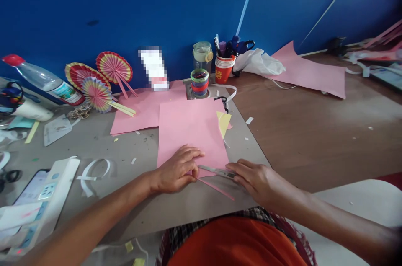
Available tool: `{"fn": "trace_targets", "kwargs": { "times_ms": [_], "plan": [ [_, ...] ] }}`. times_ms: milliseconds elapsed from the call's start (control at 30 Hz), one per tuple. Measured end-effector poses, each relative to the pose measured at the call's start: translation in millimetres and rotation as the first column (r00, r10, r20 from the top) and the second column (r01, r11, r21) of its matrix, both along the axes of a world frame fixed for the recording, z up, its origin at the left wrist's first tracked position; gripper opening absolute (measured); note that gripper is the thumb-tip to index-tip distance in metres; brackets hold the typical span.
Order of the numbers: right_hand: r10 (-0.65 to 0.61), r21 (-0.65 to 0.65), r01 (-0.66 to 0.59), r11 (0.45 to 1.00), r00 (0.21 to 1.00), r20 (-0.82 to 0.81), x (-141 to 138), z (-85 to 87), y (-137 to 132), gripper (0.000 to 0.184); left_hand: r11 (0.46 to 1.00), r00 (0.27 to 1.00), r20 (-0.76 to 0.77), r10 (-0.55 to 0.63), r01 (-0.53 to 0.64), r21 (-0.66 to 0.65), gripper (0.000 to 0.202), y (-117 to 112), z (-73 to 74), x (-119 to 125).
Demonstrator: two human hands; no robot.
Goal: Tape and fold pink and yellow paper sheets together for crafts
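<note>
A pink sheet [191, 132] is lying flat on the grey mat [103, 144] in front of the person, its near edge sitting between the two hands. The left hand [176, 169] is pressing down on that near edge, its fingers [191, 153] bent and released, gripping nothing. The right hand [254, 178] is holding a slim metal cutter [216, 170] just beside the left hand, its fingers closing over the handle while the blade end is pointing left along the sheet's edge. A thin pink strip [216, 188] is lying loose just below the cutter, slanting towards the right hand.

A yellow paper scrap [223, 122] is resting at the sheet's right edge, and a second pink sheet [141, 109] is partly tucked under the first. Three striped paper fans [97, 90] are lying to the left of it. Beyond the sheets a banded cup [199, 81] is standing in a recess, with a red paper cup [223, 71] of pens and scissors just behind it; the cup is carrying yellow characters too small to read. A plastic bottle [44, 79] is lying on its side at far left, its label unreadable. A phone [31, 188] is lying at near left. Another pink sheet [307, 73] is resting on the wooden tabletop [314, 132] far right.
</note>
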State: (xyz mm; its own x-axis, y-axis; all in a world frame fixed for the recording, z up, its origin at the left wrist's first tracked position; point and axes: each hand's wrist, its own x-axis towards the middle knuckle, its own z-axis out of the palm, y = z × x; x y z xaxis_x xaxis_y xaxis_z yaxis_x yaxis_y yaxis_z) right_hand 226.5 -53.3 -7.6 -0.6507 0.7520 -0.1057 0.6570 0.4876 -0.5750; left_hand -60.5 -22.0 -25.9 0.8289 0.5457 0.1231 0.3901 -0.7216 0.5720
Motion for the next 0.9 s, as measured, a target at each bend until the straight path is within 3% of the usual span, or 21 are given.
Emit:
{"fn": "trace_targets", "kwargs": {
  "times_ms": [100,200,300,667,767,900],
  "plan": [
    [0.060,0.174,-0.073,0.982,0.995,0.079,-11,-4.4,4,0.026,1.000,1.000,0.023,-0.007,0.007,0.009,0.009,-1,-1.0,0],
    [0.131,0.266,-0.150,0.952,0.987,0.088,-21,-7.5,5,0.028,1.000,1.000,0.028,0.001,-0.001,0.012,0.008,-1,0.1,0],
    [0.197,0.280,-0.215,0.936,0.976,0.092,-29,-11.3,4,0.034,1.000,1.000,0.020,0.006,-0.006,0.013,0.007,-1,2.3,1],
    [0.353,0.398,-0.368,0.840,0.929,0.115,-35,-16.9,12,0.029,0.999,1.000,-0.027,-0.002,0.001,-0.048,0.008,3,3.3,3],
    [0.349,0.410,-0.373,0.833,0.927,0.133,-35,-14.4,12,0.031,0.999,1.000,-0.025,-0.019,0.018,-0.038,0.012,5,3.0,3],
    [0.315,0.375,-0.337,0.863,0.941,0.120,-35,-14.0,12,0.029,0.999,1.000,0.005,-0.015,0.015,-0.029,0.016,6,1.2,2]
  ]
}}
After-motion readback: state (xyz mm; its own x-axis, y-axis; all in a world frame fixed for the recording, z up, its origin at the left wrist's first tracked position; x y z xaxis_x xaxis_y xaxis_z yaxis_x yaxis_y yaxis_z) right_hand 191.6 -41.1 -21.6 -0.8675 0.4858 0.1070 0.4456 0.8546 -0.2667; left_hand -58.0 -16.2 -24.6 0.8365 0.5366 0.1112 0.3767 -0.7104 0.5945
